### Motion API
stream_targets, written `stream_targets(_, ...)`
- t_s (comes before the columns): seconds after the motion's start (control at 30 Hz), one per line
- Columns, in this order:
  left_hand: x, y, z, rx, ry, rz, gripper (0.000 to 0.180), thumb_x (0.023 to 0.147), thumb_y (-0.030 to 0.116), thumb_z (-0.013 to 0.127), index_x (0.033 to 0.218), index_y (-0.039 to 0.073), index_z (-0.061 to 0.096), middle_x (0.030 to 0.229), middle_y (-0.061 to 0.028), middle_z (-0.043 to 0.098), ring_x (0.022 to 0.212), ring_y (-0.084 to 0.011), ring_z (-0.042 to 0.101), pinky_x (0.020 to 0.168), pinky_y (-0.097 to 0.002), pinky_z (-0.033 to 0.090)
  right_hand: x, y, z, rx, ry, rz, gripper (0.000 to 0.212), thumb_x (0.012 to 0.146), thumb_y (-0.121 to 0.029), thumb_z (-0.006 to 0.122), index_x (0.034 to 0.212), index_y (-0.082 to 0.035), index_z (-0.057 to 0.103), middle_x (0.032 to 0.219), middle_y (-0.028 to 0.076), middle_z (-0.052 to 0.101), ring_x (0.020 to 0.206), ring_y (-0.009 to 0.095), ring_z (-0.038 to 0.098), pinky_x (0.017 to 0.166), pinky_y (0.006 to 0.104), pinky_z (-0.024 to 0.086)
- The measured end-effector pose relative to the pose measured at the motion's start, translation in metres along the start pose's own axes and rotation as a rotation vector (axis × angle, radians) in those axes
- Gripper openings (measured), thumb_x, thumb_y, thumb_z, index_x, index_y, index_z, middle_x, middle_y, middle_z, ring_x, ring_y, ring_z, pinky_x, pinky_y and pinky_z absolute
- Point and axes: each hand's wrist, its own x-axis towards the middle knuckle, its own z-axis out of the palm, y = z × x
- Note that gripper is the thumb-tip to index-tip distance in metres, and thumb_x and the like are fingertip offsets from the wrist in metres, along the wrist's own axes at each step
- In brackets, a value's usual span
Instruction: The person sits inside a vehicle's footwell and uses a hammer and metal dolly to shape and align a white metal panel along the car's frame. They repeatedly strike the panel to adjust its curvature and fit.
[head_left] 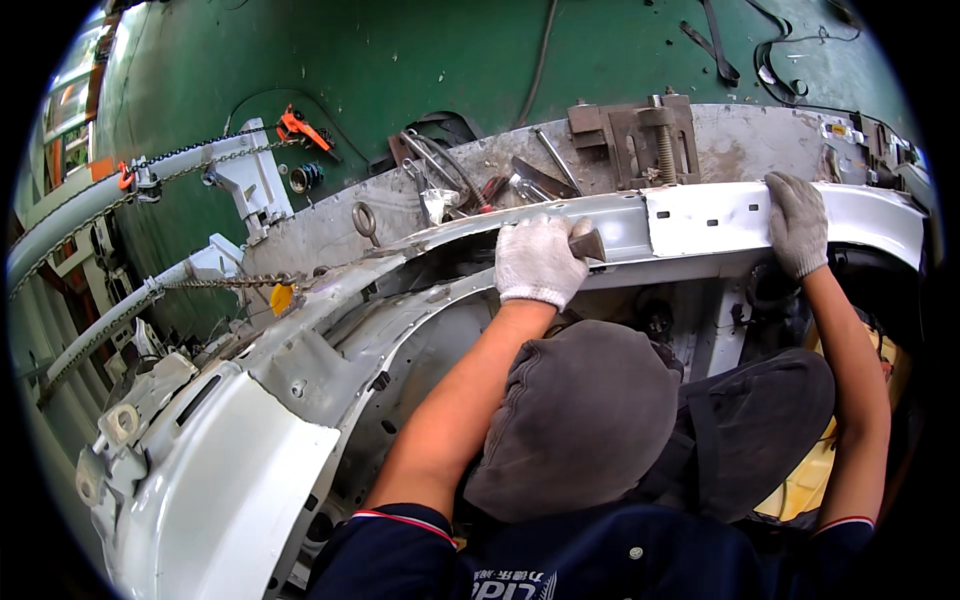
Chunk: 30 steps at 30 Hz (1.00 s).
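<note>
Sheet-metal panel (690,235), white and punched with small rectangular holes, lies to the right of the left hand's fingers and runs on to the right fingers, its long axis going from side to side. The right hand (798,222) is the nearer one: its gloved fingers lie together, touching the panel and reaching over its far edge, though whether they pinch it I cannot tell. The left hand (540,260), also gloved, is curled closed around a rust-brown steel tool (590,246), whose blunt end juts rightward from the fist, apart from the panel. Between that end and the panel shows grey body rail (627,222).
</note>
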Motion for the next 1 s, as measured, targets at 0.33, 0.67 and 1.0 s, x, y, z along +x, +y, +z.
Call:
stream_targets(0.33,0.007,-0.011,-0.044,-0.498,-0.010,-0.258,0.038,0.095,0.036,0.077,0.083,0.000,0.072,0.077,-0.0191,0.072,0.070,-0.0273,0.071,0.069,-0.0411,0.055,0.000,-0.003,-0.006,-0.053,0.012,0.036,0.039,0.091,-0.018,0.057,0.127,-0.006,0.067,0.126,0.016,0.068,0.123,0.035,0.061,0.111,0.0475,0.042)
stream_targets(0.67,0.005,-0.064,-0.069,-0.412,0.149,-0.391,0.040,0.102,0.039,0.073,0.082,0.004,0.074,0.068,0.0026,0.062,0.062,-0.0083,0.051,0.060,-0.0296,0.043,-0.036,-0.053,-0.013,0.300,0.310,0.053,0.026,0.093,-0.021,0.066,0.116,-0.009,0.069,0.111,0.016,0.071,0.109,0.036,0.066,0.101,0.0463,0.050)
stream_targets(1.0,-0.020,-0.055,-0.087,-0.334,-0.088,-0.292,0.044,0.103,0.040,0.070,0.084,0.000,0.072,0.070,-0.0111,0.066,0.065,-0.0197,0.058,0.069,-0.0387,0.049,-0.184,-0.210,0.069,0.597,-1.106,0.477,0.043,0.093,-0.037,0.061,0.114,-0.003,0.075,0.119,0.027,0.072,0.113,0.042,0.070,0.102,0.0472,0.054)
